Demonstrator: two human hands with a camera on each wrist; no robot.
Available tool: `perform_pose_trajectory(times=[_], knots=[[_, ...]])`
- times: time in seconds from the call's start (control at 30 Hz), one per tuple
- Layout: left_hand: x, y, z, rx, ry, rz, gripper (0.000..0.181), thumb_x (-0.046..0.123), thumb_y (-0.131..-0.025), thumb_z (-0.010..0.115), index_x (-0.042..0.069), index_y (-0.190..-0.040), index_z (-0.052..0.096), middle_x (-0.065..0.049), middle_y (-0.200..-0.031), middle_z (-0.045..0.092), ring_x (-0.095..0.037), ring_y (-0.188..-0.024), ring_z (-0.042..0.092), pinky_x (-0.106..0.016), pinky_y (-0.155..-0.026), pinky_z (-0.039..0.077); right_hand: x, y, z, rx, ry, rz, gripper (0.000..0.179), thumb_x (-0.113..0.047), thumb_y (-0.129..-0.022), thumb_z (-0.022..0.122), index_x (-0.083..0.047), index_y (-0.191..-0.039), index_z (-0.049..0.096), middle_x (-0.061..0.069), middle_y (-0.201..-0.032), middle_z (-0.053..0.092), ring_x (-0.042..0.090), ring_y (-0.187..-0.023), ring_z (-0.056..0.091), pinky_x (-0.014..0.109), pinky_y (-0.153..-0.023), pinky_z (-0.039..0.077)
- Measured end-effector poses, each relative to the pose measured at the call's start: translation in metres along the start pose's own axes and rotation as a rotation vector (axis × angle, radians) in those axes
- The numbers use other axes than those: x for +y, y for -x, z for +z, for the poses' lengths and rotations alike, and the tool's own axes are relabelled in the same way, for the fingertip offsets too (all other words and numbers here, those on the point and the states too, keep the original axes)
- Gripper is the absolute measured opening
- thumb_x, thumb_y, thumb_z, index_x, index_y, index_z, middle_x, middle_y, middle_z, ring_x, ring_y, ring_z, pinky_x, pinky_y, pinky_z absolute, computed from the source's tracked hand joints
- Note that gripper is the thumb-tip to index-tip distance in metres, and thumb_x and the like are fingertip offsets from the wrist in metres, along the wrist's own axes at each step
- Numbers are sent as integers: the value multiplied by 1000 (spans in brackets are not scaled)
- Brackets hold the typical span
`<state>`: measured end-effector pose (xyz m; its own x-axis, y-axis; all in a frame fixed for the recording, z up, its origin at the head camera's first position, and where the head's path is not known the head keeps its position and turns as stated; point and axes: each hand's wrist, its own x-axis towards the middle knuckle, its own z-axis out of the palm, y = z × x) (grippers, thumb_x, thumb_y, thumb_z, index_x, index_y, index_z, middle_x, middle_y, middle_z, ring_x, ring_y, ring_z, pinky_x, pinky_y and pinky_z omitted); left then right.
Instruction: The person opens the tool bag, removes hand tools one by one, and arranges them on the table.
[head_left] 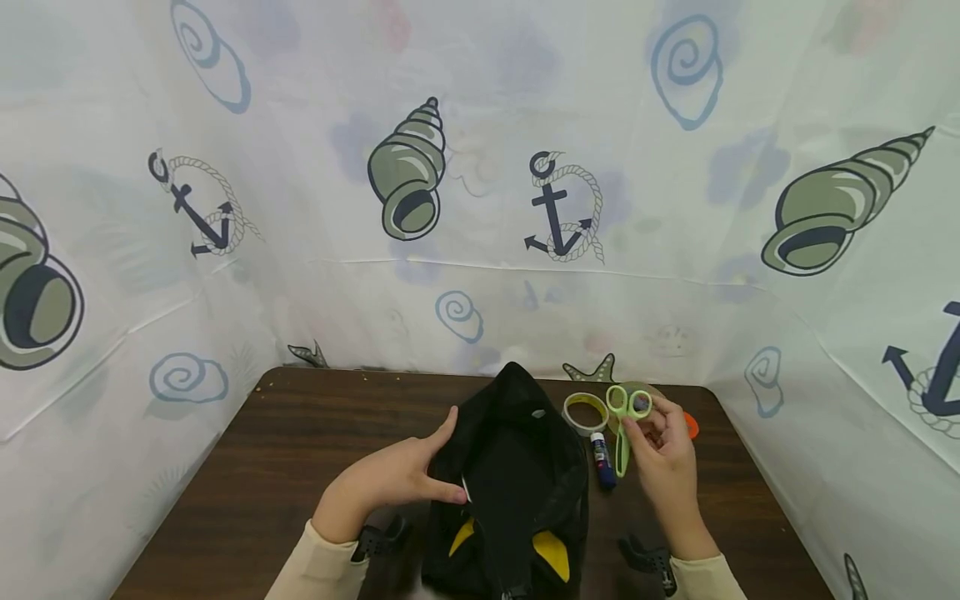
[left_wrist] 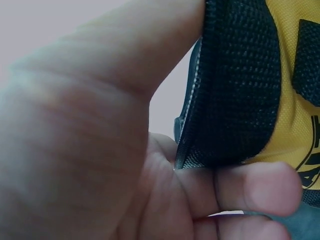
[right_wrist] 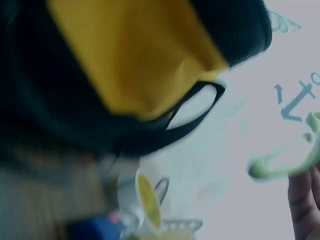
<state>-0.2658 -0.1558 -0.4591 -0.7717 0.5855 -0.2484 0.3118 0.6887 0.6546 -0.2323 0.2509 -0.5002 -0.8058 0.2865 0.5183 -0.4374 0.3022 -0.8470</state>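
A black bag [head_left: 517, 450] with yellow patches lies on the table, its mouth spread wide. My left hand [head_left: 401, 475] grips its left edge, thumb at the opening and fingers along the outside. The left wrist view shows the bag's black and yellow fabric [left_wrist: 240, 85] between thumb and fingers. To the right of the bag, my right hand [head_left: 667, 467] pinches light green scissors [head_left: 622, 450] by the handle area, blades pointing down. The scissors' handle [right_wrist: 285, 172] also shows at the right of the right wrist view, partly cut off.
A pale tape roll [head_left: 567, 417] and a blue glue stick [head_left: 603, 467] are close to the bag's right side. Behind the right hand, a tan ring [head_left: 637, 387] and an orange item [head_left: 691, 426] are partly hidden. A patterned curtain [head_left: 480, 208] surrounds the dark wooden table [head_left: 315, 417].
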Motion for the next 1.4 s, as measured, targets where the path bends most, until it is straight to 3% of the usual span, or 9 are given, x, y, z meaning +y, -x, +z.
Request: perform_pose_trajectory(times=[0.2,0.27,0.4,0.47,0.53,0.63,0.83,0.97,1.4], knots=[[1,0,-1,3,-4,-8,125,68,-91,80,39,-175,-8,-20,-169,46,-34,-141,65,-57,-115,53,36,8,-16,29,162,23,50,0,-99,79,0,-144,57,16,-96,79,4,-68,67,17,-56,52],[1,0,-1,3,-1,-11,125,68,-91,80,39,-175,-8,-20,-169,46,-33,-141,65,-57,-115,53,54,12,-21,24,142,99,52,-2,-101,77,0,-146,53,14,-98,77,5,-64,64,21,-51,51],[2,-2,0,0,-5,-10,126,69,-91,79,38,-175,-9,-20,-169,47,-33,-142,64,-56,-115,53,87,21,-30,57,-12,336,55,-6,-106,71,-2,-152,42,5,-99,73,7,-67,62,23,-52,50],[1,-4,2,1,-10,-7,126,69,-91,79,38,-175,-9,-19,-168,48,-32,-142,64,-56,-115,53,99,23,-34,80,-61,408,55,-7,-108,68,-2,-154,39,2,-98,73,8,-73,65,22,-58,52],[1,-5,3,-1,-20,-6,126,71,-91,78,38,-175,-10,-19,-168,48,-32,-142,65,-55,-114,54,106,24,-36,67,-39,429,56,-8,-108,68,1,-155,38,-1,-94,72,7,-75,65,20,-62,51],[2,-4,3,1,-12,-16,125,71,-90,79,40,-174,-9,-17,-170,47,-32,-141,65,-55,-114,54,110,22,-37,4,36,425,57,-7,-107,69,3,-155,39,0,-91,69,4,-77,64,19,-69,52],[0,-2,1,8,-9,-20,125,71,-90,79,42,-174,-9,-16,-171,45,-32,-142,65,-57,-115,53,105,18,-40,-191,167,517,66,-5,-105,69,0,-162,34,8,-102,63,7,-67,51,25,-61,47],[1,-2,2,4,-7,-21,125,71,-90,78,43,-173,-10,-17,-171,45,-32,-141,65,-56,-115,53,102,17,-45,-274,239,564,68,-8,-104,71,2,-162,36,12,-107,65,10,-64,52,27,-57,48],[5,-2,0,-6,-10,-36,126,70,-90,79,44,-173,-12,-18,-170,46,-33,-140,66,-57,-114,53,101,13,-51,-303,360,576,60,-17,-100,79,3,-149,52,8,-90,71,17,-58,58,33,-51,51]])
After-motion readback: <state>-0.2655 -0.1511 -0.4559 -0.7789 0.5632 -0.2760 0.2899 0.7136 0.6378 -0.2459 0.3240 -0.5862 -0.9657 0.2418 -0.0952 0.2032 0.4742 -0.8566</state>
